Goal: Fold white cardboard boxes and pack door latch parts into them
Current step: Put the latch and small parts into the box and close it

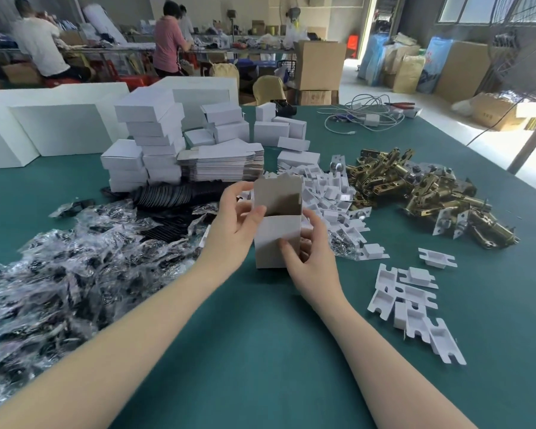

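Holding one white box (277,239) upright w/ both hands, bottom edge on or just above the green tabletop (260,351), centre of view. Top end open, lid flap standing up at the back, grey inner face showing; box looks empty. Left hand (235,230) grip: closed on the box's left wall, thumb at the top front rim. Right hand (310,258) grip: clamped on the lower right corner, thumb across the front face. Handling, my read: thin card, v. light, no stiffness until flaps lock, so walls will buckle if squeezed mid-panel. Best to hold at corners/creases, light pressure, keep it square. Step looks like erecting the box, packing not yet started. Parts nearby: brass latch bodies (421,193) piled to the right, heavier, metal, hard edges, could dent or tear the card if dropped in. White plastic inserts (415,305) just right of the hands, bagged bits (59,267) on the left. Flat blanks (226,162) and finished boxes (149,144) stacked behind.
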The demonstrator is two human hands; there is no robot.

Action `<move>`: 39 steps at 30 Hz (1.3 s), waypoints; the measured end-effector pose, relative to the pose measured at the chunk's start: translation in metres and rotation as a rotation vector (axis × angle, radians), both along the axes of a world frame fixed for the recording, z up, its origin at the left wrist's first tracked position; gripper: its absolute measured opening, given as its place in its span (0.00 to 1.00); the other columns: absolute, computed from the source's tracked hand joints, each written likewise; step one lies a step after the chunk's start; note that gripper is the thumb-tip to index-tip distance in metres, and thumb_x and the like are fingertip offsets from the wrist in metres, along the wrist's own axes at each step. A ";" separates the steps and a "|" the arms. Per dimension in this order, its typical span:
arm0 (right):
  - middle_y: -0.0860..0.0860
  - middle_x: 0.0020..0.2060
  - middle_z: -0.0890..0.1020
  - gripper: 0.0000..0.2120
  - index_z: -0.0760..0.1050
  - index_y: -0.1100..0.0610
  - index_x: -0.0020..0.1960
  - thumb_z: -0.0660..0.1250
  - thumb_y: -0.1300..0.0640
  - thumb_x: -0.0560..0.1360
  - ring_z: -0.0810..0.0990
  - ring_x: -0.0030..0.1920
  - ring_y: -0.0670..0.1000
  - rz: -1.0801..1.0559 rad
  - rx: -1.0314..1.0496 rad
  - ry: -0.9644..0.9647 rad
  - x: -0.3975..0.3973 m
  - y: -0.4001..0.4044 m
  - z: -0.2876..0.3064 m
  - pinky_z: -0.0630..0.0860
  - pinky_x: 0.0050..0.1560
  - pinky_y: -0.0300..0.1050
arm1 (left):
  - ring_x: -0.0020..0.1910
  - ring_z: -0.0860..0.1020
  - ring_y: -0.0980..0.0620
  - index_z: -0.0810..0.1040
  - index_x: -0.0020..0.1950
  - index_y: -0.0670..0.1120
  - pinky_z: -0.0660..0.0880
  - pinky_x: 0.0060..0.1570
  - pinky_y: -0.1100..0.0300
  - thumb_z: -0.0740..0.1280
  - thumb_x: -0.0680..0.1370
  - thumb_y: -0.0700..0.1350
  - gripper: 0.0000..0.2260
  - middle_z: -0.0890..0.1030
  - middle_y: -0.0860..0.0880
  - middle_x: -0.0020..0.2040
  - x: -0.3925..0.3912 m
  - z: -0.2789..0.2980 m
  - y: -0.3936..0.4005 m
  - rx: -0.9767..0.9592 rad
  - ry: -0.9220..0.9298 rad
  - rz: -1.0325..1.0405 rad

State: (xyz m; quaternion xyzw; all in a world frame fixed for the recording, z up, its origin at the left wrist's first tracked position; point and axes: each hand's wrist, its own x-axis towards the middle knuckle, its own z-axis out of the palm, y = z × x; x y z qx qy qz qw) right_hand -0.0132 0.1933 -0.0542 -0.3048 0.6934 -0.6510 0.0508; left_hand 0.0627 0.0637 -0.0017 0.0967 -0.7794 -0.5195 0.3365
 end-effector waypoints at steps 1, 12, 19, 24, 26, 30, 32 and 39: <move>0.45 0.54 0.77 0.28 0.60 0.32 0.67 0.68 0.55 0.77 0.81 0.51 0.52 -0.003 -0.011 0.020 0.002 0.001 0.001 0.78 0.55 0.47 | 0.44 0.78 0.67 0.67 0.60 0.62 0.71 0.46 0.73 0.64 0.82 0.43 0.14 0.80 0.55 0.48 -0.001 -0.003 0.004 -0.006 0.045 0.035; 0.30 0.59 0.75 0.18 0.68 0.33 0.65 0.62 0.53 0.80 0.78 0.57 0.41 -0.086 -0.049 0.256 -0.003 0.005 0.013 0.72 0.56 0.30 | 0.62 0.75 0.65 0.69 0.65 0.65 0.69 0.62 0.69 0.61 0.82 0.48 0.15 0.73 0.75 0.60 -0.005 -0.035 0.020 -0.154 0.183 0.235; 0.41 0.45 0.80 0.09 0.79 0.49 0.51 0.59 0.52 0.81 0.76 0.49 0.39 -0.132 0.001 0.328 -0.007 0.003 0.028 0.69 0.48 0.31 | 0.55 0.78 0.61 0.81 0.50 0.53 0.73 0.56 0.66 0.60 0.81 0.47 0.10 0.80 0.61 0.52 -0.007 -0.027 0.016 -0.112 0.237 0.191; 0.49 0.51 0.83 0.19 0.71 0.41 0.60 0.63 0.65 0.80 0.79 0.43 0.43 0.038 -0.211 -0.145 -0.011 -0.001 0.048 0.74 0.44 0.37 | 0.50 0.80 0.62 0.80 0.53 0.53 0.73 0.50 0.69 0.65 0.79 0.36 0.12 0.83 0.56 0.49 -0.007 -0.016 0.016 0.279 0.235 0.071; 0.50 0.52 0.82 0.20 0.72 0.42 0.61 0.61 0.67 0.79 0.79 0.44 0.44 0.049 -0.193 -0.110 -0.012 -0.002 0.052 0.75 0.44 0.38 | 0.49 0.80 0.63 0.75 0.60 0.56 0.74 0.50 0.69 0.66 0.78 0.35 0.17 0.82 0.56 0.51 -0.005 -0.013 0.015 0.346 0.252 0.037; 0.40 0.49 0.81 0.17 0.74 0.44 0.53 0.61 0.67 0.79 0.80 0.47 0.45 0.031 -0.129 0.067 -0.013 0.001 0.048 0.75 0.46 0.38 | 0.52 0.80 0.61 0.76 0.60 0.62 0.73 0.51 0.68 0.64 0.77 0.42 0.17 0.81 0.54 0.57 -0.002 -0.009 0.010 0.178 0.182 -0.028; 0.34 0.47 0.80 0.16 0.73 0.42 0.51 0.62 0.64 0.79 0.80 0.49 0.42 0.018 -0.051 0.208 -0.015 0.008 0.045 0.74 0.50 0.36 | 0.54 0.80 0.58 0.77 0.57 0.62 0.73 0.52 0.69 0.62 0.79 0.43 0.15 0.80 0.52 0.58 0.000 -0.009 0.007 0.053 0.167 -0.040; 0.40 0.60 0.80 0.10 0.78 0.52 0.52 0.67 0.48 0.76 0.77 0.62 0.38 0.001 0.086 0.494 -0.021 0.026 0.033 0.73 0.61 0.37 | 0.62 0.76 0.56 0.81 0.55 0.50 0.75 0.60 0.55 0.65 0.78 0.47 0.09 0.78 0.60 0.58 0.007 -0.021 -0.007 -0.323 0.180 -0.010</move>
